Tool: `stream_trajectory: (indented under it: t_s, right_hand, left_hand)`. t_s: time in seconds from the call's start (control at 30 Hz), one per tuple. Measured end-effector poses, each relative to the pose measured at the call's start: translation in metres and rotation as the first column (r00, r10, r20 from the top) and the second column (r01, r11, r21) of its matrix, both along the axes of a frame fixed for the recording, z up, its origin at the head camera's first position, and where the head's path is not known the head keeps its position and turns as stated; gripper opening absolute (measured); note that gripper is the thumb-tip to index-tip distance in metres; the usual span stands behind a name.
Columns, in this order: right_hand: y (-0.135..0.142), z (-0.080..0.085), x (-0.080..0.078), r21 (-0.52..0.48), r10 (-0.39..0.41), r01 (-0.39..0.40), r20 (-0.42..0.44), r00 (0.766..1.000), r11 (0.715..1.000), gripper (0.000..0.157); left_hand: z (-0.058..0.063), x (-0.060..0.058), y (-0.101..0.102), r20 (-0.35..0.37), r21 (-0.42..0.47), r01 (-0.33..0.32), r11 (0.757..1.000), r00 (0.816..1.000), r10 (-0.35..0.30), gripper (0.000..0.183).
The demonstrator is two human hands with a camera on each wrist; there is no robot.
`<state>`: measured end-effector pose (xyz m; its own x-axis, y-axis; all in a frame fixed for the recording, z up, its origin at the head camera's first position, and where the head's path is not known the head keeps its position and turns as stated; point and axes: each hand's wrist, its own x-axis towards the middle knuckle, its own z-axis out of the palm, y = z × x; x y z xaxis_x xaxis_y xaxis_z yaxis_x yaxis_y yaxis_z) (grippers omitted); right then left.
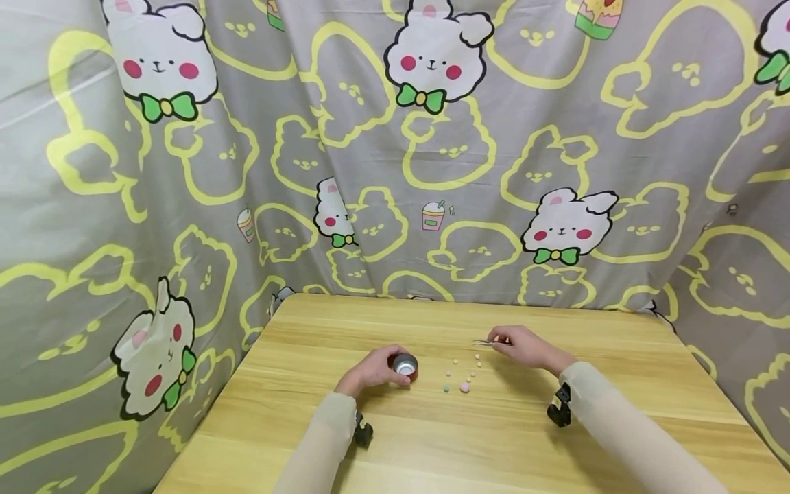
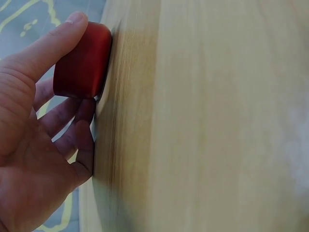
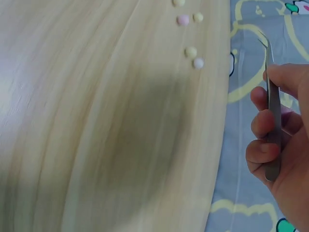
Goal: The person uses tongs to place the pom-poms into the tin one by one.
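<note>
My left hand (image 1: 370,369) grips a small round metal cup (image 1: 405,369), silvery inside and red outside. In the left wrist view, its thumb lies along the smooth red wall (image 2: 86,60) and the cup is right at the tabletop. My right hand (image 1: 523,346) holds metal tweezers (image 3: 273,104) between thumb and curled fingers. Their fine bent tips stand slightly apart with nothing between them, pointing left in the head view. Several small pastel balls lie loose between the two hands, among them a larger pink one (image 1: 465,387) and a teal one (image 1: 446,389).
The wooden table (image 1: 296,439) reaches back to a grey patterned curtain (image 1: 370,165) that hangs behind it and on both sides. Black wrist cameras are strapped on the left sleeve (image 1: 324,429) and the right sleeve (image 1: 623,418).
</note>
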<state>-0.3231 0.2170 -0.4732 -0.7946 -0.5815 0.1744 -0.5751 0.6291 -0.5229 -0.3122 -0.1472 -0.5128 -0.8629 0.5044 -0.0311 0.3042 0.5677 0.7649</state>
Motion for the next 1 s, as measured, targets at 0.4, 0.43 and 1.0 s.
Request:
stream_trajectory:
  t_s: [0.4, 0.43, 1.0]
  right_hand:
    - [0.01, -0.015, -0.002, 0.01, -0.022, 0.022, 0.016, 1.0, 1.0, 0.009]
    - [0.01, -0.016, -0.002, 0.009, -0.022, 0.022, 0.021, 1.0, 1.0, 0.009]
    - [0.008, -0.031, -0.003, 0.018, -0.032, 0.032, 0.034, 0.999, 0.999, 0.009]
  left_hand:
    - [0.001, -0.001, 0.0, 0.033, 0.023, -0.013, 1.0, 0.999, 0.013, 0.046]
    - [0.001, 0.0, 0.0, 0.033, 0.021, -0.013, 1.0, 0.999, 0.012, 0.046]
    - [0.003, 0.002, 0.002, 0.036, 0.024, -0.016, 1.0, 0.999, 0.015, 0.045]
